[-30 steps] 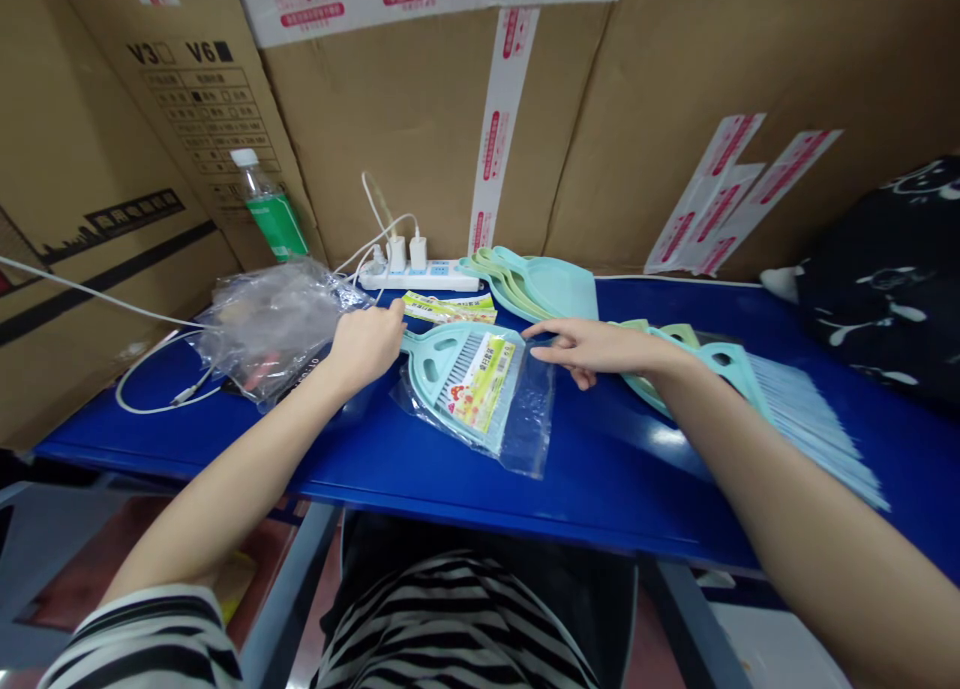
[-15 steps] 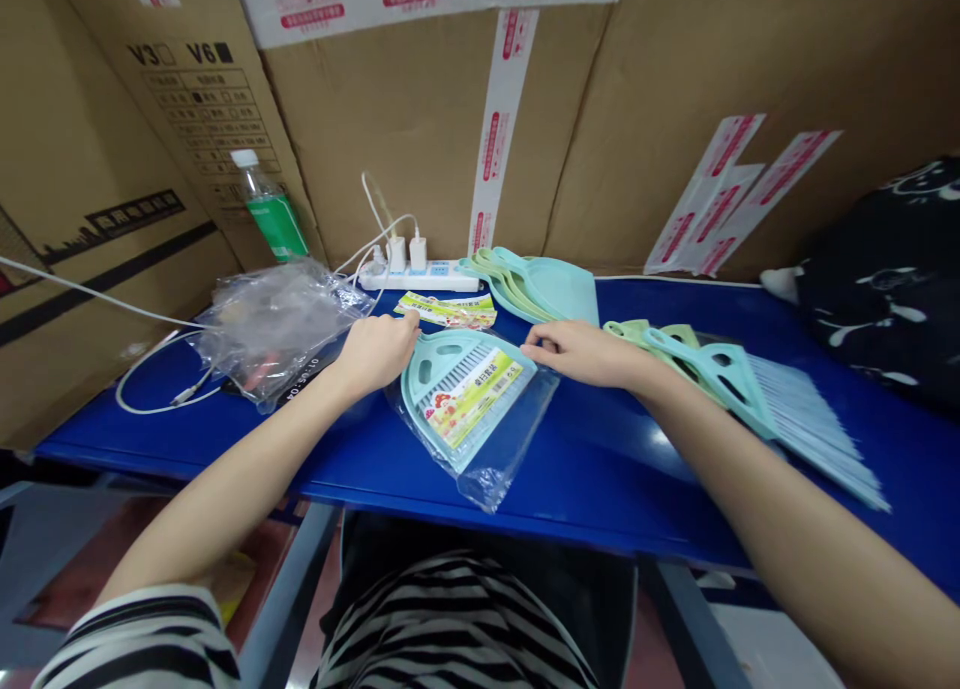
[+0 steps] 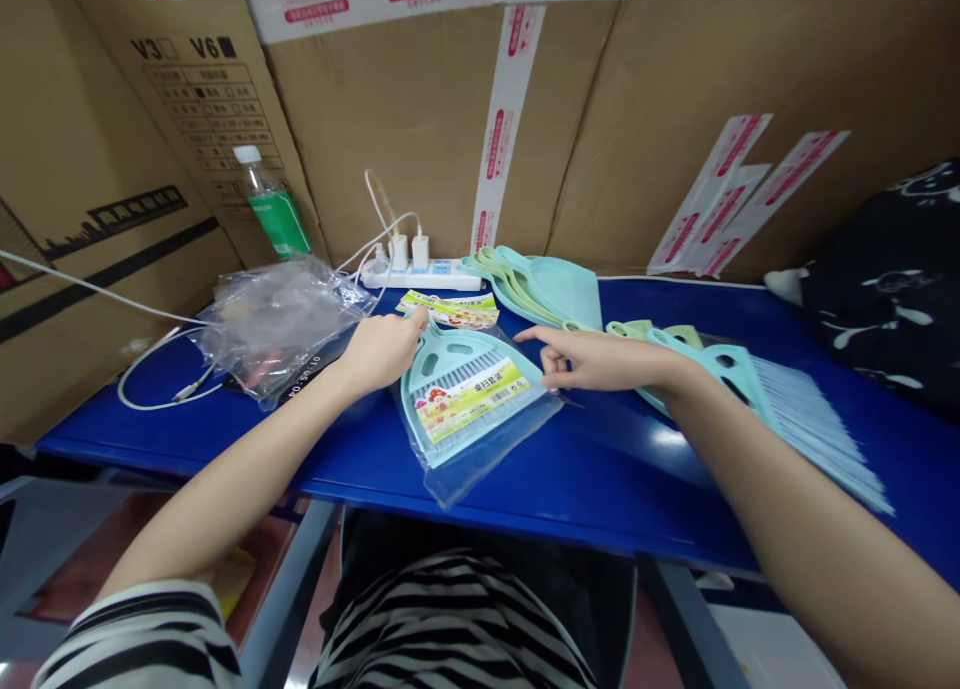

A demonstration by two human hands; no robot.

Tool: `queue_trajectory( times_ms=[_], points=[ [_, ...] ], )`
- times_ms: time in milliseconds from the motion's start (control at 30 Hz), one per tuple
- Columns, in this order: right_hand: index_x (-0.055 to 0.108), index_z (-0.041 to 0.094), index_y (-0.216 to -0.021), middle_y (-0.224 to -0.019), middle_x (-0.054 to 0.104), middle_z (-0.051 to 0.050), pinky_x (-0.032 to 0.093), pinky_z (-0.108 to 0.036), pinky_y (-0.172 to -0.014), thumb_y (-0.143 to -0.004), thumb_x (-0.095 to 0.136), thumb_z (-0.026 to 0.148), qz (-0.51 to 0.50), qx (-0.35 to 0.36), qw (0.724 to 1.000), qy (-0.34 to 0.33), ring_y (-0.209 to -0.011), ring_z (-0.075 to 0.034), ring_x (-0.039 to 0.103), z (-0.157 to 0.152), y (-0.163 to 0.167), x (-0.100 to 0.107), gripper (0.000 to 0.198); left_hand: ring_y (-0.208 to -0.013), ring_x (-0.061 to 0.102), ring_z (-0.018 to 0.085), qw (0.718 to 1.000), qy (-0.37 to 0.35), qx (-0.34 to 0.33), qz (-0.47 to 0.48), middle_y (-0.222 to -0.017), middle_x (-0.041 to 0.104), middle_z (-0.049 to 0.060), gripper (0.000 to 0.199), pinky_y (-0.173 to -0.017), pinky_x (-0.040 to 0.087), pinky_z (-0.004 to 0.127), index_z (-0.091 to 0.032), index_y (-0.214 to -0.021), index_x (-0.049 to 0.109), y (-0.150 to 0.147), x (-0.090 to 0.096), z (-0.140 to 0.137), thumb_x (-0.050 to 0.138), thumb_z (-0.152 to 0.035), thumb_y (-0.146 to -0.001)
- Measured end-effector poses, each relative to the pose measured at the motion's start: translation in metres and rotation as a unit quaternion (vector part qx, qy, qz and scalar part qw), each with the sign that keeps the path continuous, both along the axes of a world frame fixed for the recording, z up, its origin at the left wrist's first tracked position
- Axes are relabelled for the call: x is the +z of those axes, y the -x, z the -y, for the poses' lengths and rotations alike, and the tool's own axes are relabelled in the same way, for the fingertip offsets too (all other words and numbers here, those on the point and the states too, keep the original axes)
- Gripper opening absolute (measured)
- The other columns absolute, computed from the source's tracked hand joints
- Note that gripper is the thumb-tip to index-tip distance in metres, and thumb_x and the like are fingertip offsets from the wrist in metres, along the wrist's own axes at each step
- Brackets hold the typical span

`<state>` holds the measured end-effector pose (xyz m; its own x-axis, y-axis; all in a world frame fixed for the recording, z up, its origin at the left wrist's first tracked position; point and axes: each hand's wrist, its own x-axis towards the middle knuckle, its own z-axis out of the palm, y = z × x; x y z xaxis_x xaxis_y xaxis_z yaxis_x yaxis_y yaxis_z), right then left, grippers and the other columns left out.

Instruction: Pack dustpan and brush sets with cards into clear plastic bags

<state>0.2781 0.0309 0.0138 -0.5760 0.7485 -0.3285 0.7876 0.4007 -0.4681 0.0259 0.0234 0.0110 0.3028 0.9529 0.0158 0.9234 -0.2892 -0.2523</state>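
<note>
A light-blue dustpan [image 3: 442, 447] with a small brush of the same colour lies on the blue table, partly inside a clear plastic bag [image 3: 469, 474]. A yellow-green printed label [image 3: 472, 399] crosses the brush bristles. My left hand [image 3: 386, 351] is closed around the handle at the top of the dustpan. At the right corner of the dustpan is my right hand [image 3: 581, 359], its index finger stretched out and the other fingers curled at the bag's edge. How firmly they pinch the plastic is partly hidden.
Blue and green dustpans [image 3: 559, 284] are stacked behind, brushes [image 3: 750, 389] to the right. More printed labels [image 3: 450, 309] lie before a white power strip [image 3: 424, 274]. At left are crumpled clear bags [image 3: 285, 314], cables and a bottle [image 3: 277, 214]. Cardboard [image 3: 420, 119] walls the back.
The dustpan and label have turned slightly, and the bag's lower end lies flatter. My right hand has shifted a little down, its index finger now extended. My left hand keeps its hold.
</note>
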Motion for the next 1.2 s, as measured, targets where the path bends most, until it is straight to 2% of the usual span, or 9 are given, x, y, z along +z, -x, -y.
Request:
queue_trajectory(
  times_ms=[133, 267, 467, 600, 700, 967, 1200],
  points=[
    [-0.007, 0.004, -0.152, -0.072, 0.069, -0.003, 0.047, -0.028, -0.059, -0.077, 0.055, 0.025, -0.032, 0.043, 0.997, 0.057, -0.061, -0.018, 0.063, 0.0025, -0.0038, 0.0001, 0.099, -0.086, 0.069, 0.027, 0.999, 0.018, -0.036, 0.012, -0.095, 0.072, 0.011, 0.031, -0.070, 0.049, 0.034, -0.016, -0.117, 0.049, 0.0008, -0.0017, -0.0005, 0.029, -0.018, -0.094],
    [-0.019, 0.005, -0.148, -0.074, 0.071, -0.004, 0.046, -0.026, -0.057, -0.075, 0.060, 0.028, -0.037, 0.063, 0.992, 0.100, -0.062, -0.018, 0.064, 0.0043, -0.0055, -0.0019, 0.110, -0.089, 0.069, 0.026, 0.998, 0.030, -0.058, 0.003, -0.104, 0.071, 0.010, 0.031, -0.071, 0.049, 0.034, -0.018, -0.119, 0.049, 0.0004, -0.0023, 0.0004, 0.032, -0.015, -0.093],
    [-0.020, 0.008, -0.148, -0.071, 0.069, -0.002, 0.045, -0.026, -0.056, -0.077, 0.062, 0.041, -0.049, 0.092, 0.989, 0.107, -0.061, -0.016, 0.062, 0.0053, -0.0067, -0.0040, 0.114, -0.085, 0.069, 0.025, 0.997, 0.026, -0.067, -0.021, -0.101, 0.072, 0.011, 0.031, -0.068, 0.050, 0.032, -0.018, -0.116, 0.053, 0.0006, -0.0026, -0.0006, 0.034, -0.016, -0.091],
    [-0.009, 0.009, -0.152, -0.070, 0.067, -0.003, 0.046, -0.026, -0.055, -0.089, 0.045, 0.047, -0.053, 0.067, 0.993, 0.076, -0.056, -0.015, 0.059, 0.0032, -0.0043, -0.0028, 0.091, -0.085, 0.069, 0.024, 0.996, 0.019, -0.080, -0.016, -0.105, 0.071, 0.009, 0.030, -0.067, 0.050, 0.031, -0.018, -0.111, 0.056, 0.0019, -0.0039, -0.0020, 0.035, -0.015, -0.090],
    [0.001, 0.011, -0.154, -0.066, 0.064, -0.001, 0.046, -0.025, -0.054, -0.090, 0.042, 0.043, -0.069, 0.068, 0.994, 0.049, -0.055, -0.015, 0.057, -0.0001, -0.0029, -0.0046, 0.082, -0.086, 0.069, 0.025, 0.997, 0.023, -0.079, -0.010, -0.109, 0.069, 0.009, 0.031, -0.067, 0.050, 0.032, -0.018, -0.110, 0.057, 0.0022, -0.0041, -0.0023, 0.034, -0.015, -0.090],
    [0.002, 0.009, -0.153, -0.059, 0.058, 0.004, 0.046, -0.024, -0.051, -0.081, 0.057, 0.034, -0.059, 0.018, 0.993, 0.102, -0.053, -0.014, 0.058, 0.0037, 0.0006, -0.0022, 0.094, -0.090, 0.067, 0.023, 0.996, 0.025, -0.079, 0.033, -0.108, 0.068, 0.010, 0.034, -0.075, 0.052, 0.033, -0.019, -0.113, 0.058, 0.0026, -0.0030, -0.0021, 0.032, -0.018, -0.092],
    [0.002, 0.010, -0.153, -0.056, 0.058, 0.005, 0.047, -0.025, -0.050, -0.077, 0.062, 0.036, -0.060, -0.011, 0.991, 0.122, -0.051, -0.014, 0.058, 0.0071, 0.0018, -0.0001, 0.100, -0.101, 0.064, 0.023, 0.994, 0.054, -0.060, 0.071, -0.115, 0.066, 0.010, 0.034, -0.084, 0.050, 0.035, -0.018, -0.112, 0.059, 0.0077, -0.0043, -0.0068, 0.033, -0.017, -0.089]
  ],
)
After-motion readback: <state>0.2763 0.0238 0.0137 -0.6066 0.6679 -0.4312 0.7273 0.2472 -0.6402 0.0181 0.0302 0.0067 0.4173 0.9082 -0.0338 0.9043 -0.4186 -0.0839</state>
